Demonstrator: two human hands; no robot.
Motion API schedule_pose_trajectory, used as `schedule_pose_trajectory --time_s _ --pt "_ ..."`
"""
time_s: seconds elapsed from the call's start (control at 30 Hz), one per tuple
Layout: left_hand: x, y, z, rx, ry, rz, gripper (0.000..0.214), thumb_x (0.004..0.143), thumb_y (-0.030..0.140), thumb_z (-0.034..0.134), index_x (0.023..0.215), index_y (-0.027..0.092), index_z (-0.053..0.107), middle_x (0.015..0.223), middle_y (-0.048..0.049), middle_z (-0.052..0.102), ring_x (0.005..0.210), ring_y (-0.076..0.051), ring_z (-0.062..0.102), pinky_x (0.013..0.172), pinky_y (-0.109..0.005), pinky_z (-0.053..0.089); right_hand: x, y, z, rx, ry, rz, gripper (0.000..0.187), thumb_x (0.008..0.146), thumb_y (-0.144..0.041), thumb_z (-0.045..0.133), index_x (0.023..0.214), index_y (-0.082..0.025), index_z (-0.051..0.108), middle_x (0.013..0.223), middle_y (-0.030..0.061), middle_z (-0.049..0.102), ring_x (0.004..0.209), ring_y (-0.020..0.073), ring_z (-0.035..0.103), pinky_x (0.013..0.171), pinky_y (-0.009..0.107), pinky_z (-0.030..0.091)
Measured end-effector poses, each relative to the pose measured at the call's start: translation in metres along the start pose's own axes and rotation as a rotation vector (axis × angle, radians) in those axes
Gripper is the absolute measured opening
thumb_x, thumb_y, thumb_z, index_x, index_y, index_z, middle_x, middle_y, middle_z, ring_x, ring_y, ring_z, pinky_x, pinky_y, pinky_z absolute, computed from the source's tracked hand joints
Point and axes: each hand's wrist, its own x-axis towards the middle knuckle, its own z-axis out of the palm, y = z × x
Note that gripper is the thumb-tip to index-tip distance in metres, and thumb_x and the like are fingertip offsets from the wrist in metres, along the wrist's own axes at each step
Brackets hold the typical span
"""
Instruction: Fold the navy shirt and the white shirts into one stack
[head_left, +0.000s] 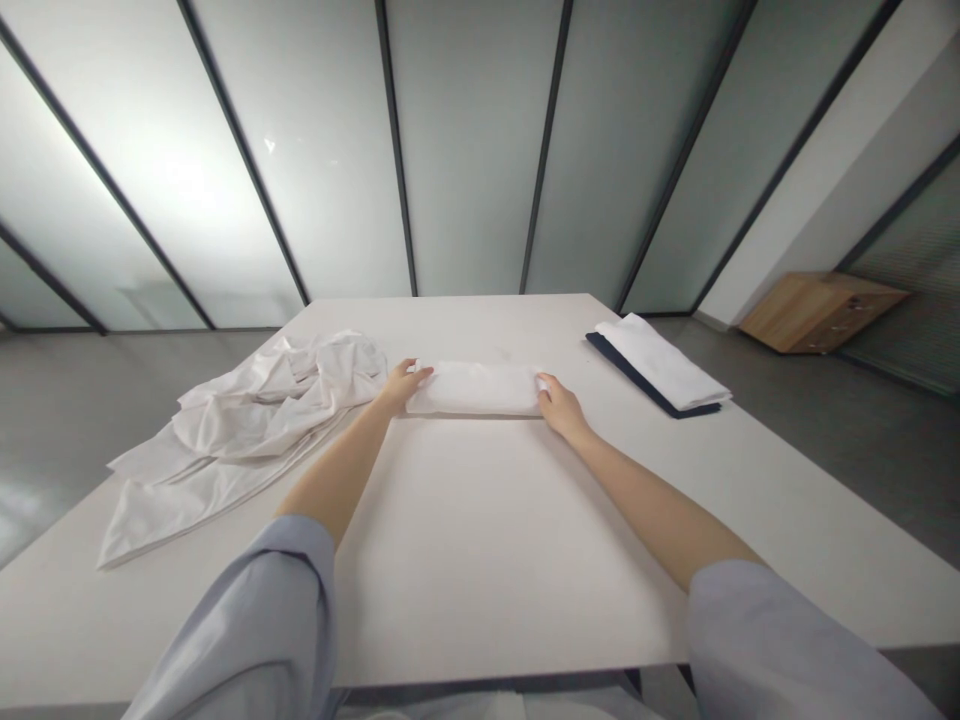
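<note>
A white cloth folded into a flat, wide rectangle (pixel 477 390) lies in the middle of the table, between my two hands. My left hand (pixel 406 383) grips its left end, the thumb on top and the fingers round the far corner. At the right end my right hand (pixel 559 402) pinches the cloth's edge in the same way. The undersides of both hands' grips are hidden. To the left of my left forearm lies a loose, crumpled heap of white cloth (pixel 277 400).
On the right of the white table (pixel 480 560) a folded white cloth (pixel 664 360) rests on a dark navy one (pixel 637 378). A wooden cabinet (pixel 810 310) stands on the floor at the far right. Frosted glass panels (pixel 472 150) rise behind the table.
</note>
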Motion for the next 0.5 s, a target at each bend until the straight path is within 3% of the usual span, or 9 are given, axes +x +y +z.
schedule_pose_trajectory --time_s 0.07,0.13,0.23,0.33,0.43,0.5 --pt "-0.008 -0.008 -0.001 -0.122 -0.096 0.041 0.065 0.08 0.039 0.064 0.138 0.019 0.042 0.114 -0.0125 0.066 0.092 -0.022 0.066 0.079 -0.033 0.052 0.002 0.002 -0.001 -0.024 -0.015 0.002 0.042 0.086 -0.021 0.044 0.126 -0.023 0.058 0.117 0.0093 0.067 0.108 0.0276 0.061 0.093 0.038 0.046" --pt "-0.014 -0.016 0.0 -0.084 -0.081 0.104 0.069 0.082 0.036 0.062 0.144 0.02 0.035 0.121 -0.0131 0.063 0.097 -0.022 0.065 0.085 -0.035 0.051 0.003 0.004 -0.001 -0.075 -0.033 0.008 0.039 0.086 -0.022 0.045 0.121 -0.022 0.062 0.114 0.0109 0.067 0.106 0.0281 0.061 0.093 0.038 0.046" --pt "-0.02 -0.021 0.005 0.148 0.07 0.231 0.057 0.085 0.032 0.057 0.139 0.018 0.045 0.129 -0.0147 0.058 0.111 -0.025 0.06 0.098 -0.041 0.045 0.002 0.008 0.003 -0.164 0.002 -0.021 0.033 0.085 -0.022 0.049 0.112 -0.02 0.067 0.112 0.0133 0.064 0.106 0.0275 0.06 0.095 0.038 0.045" --pt "-0.023 -0.021 0.011 0.309 0.146 0.344 0.043 0.089 0.027 0.048 0.13 0.017 0.055 0.129 -0.0137 0.058 0.121 -0.026 0.054 0.106 -0.043 0.038 -0.001 0.01 0.009 -0.184 0.061 -0.116 0.038 0.081 -0.017 0.052 0.116 -0.019 0.065 0.128 0.0148 0.056 0.121 0.0301 0.05 0.103 0.044 0.04" --pt "-0.025 -0.019 0.013 0.38 0.093 0.354 0.042 0.092 0.028 0.041 0.128 0.015 0.059 0.129 -0.0135 0.06 0.122 -0.026 0.053 0.108 -0.041 0.036 -0.002 0.01 0.009 -0.142 -0.005 -0.194 0.054 0.076 -0.011 0.051 0.129 -0.016 0.056 0.145 0.015 0.042 0.136 0.0308 0.035 0.111 0.046 0.032" --pt "-0.025 -0.019 0.012 0.404 0.023 0.341 0.044 0.093 0.032 0.041 0.129 0.013 0.057 0.132 -0.014 0.059 0.125 -0.026 0.052 0.11 -0.039 0.034 -0.003 0.009 0.005 -0.119 -0.102 -0.214 0.059 0.075 -0.011 0.051 0.133 -0.016 0.054 0.147 0.0134 0.041 0.138 0.0293 0.033 0.113 0.045 0.03"
